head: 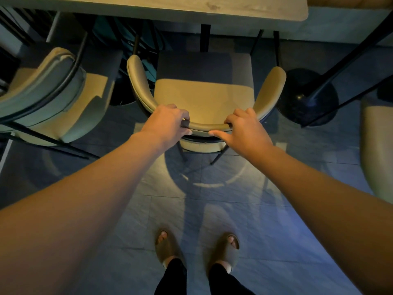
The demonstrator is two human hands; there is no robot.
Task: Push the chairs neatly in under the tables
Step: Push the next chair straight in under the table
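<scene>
Left hand [170, 122] and right hand [244, 129] curled over curved backrest of tan chair [204, 96], seat front apparently (dim light) partly under bench [255, 9], neighbouring chair [49, 90] left.

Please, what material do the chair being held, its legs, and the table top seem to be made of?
Chair: padded seat and curved back in beige leather-like covering, probably faux leather; smooth, slight sheen, stitched edge.
Its legs: thin, black, likely painted metal.
Table top: pale, with grain and a knot mark; wood or wood-look laminate, matte.
</scene>
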